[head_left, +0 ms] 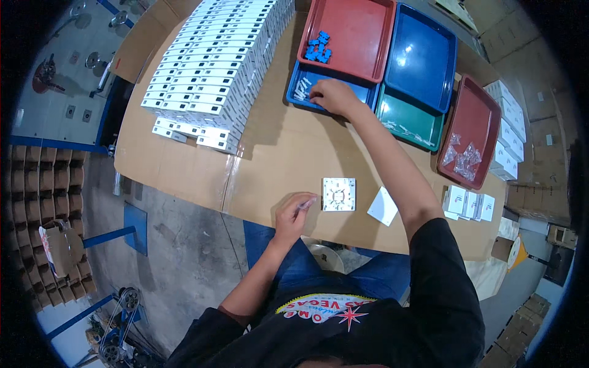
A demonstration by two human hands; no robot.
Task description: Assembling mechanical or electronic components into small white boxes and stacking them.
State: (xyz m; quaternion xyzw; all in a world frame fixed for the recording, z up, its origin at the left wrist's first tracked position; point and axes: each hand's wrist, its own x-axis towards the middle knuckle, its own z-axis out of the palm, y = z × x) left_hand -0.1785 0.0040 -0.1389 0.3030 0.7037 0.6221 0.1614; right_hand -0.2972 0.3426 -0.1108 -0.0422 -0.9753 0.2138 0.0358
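Observation:
My left hand [293,211] rests at the table's near edge, fingers closed on a thin small part, just left of a white square base plate [338,194] that lies open-side up. A white square cover [383,206] lies to the plate's right. My right hand [329,95] reaches far across the table into a blue tray [296,84] that holds small white parts, fingers bent down over them. Whether it grips one I cannot tell.
A brown cardboard-covered table [276,153]. Rows of white boxes [215,67] fill the far left. A red tray [356,37] holds blue pieces [319,48]; beside it stand a blue tray [423,55], a green tray [408,119] and a red tray [475,126] with clear bags. Small white boxes [469,203] at right.

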